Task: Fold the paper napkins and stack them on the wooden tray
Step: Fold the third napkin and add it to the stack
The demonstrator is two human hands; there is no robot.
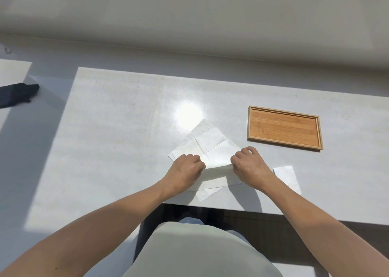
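Both forearms bare, entering from the lower corners of the frame and converging toward centre. Left hand just left of centre, knuckles up, fingers curled under, pinching a napkin edge. Right hand just right of centre, same pose, fingers curled, pinching the same edge. Hands level with each other, near but apart. Wrists roughly straight.

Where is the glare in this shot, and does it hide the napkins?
Head view: a bright sun patch glares on the table just beyond the napkins, washing out their white edges; the wooden tray stays crisp; both arms cast hard shadows; wide-angle lens bends the table edge.
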